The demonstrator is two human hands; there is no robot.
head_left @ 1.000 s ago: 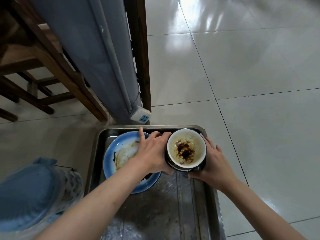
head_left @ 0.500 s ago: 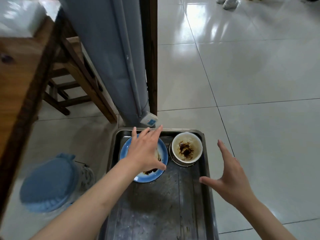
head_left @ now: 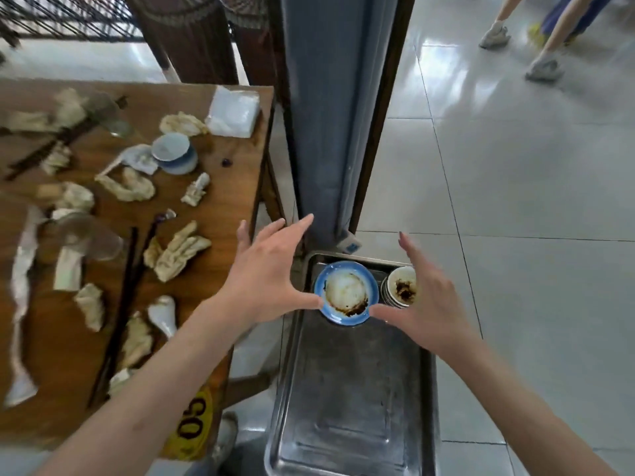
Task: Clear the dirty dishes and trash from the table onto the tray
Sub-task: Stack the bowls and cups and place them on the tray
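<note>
A metal tray sits low on the floor side, right of the wooden table. At its far end lie a sauce-stained blue plate and a dirty white bowl stacked on other dishes. My left hand hovers with spread fingers above the gap between table and tray, holding nothing. My right hand is spread above the tray's right side, partly covering the bowl. On the table lie crumpled napkins, dark chopsticks, a white spoon, a blue-and-white cup and clear glasses.
A blue-grey padded post with dark wooden frames stands just beyond the tray. A tissue packet lies at the table's far right corner. Other people's legs and shoes show on the tiled floor at top right.
Both hands let go of the bowl, which now stands on the tray, then lifted away with fingers spread. The view rose and swung left, bringing the littered table into sight.
</note>
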